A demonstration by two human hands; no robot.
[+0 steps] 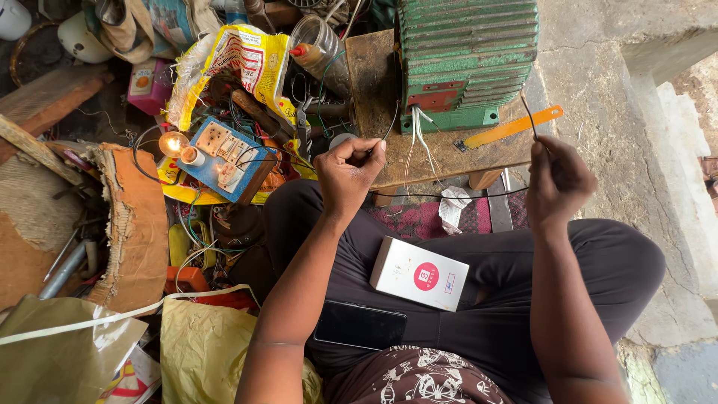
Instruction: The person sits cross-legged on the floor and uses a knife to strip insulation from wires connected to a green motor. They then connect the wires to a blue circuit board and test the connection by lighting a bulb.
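Note:
My left hand (348, 173) is closed in a fist around one end of a thin dark wire (449, 196), just in front of a wooden board (374, 82). My right hand (557, 179) pinches the wire's other end, which sticks up above the fingers beside an orange strip (512, 127). The wire sags between both hands over my lap. A green finned motor (467, 56) stands on the board, with white leads (419, 146) hanging from its base. A white box with a pink dot (419, 273) and a black phone (360, 325) rest on my thighs.
A blue switchboard (224, 157) with a lit bulb (172, 142) lies at the left among a yellow bag (239, 56), tools and tangled wires. Torn cardboard (134, 224), a plastic jar (318, 41) and yellow plastic sheets (209, 344) crowd the left. Concrete floor (598, 75) lies to the right.

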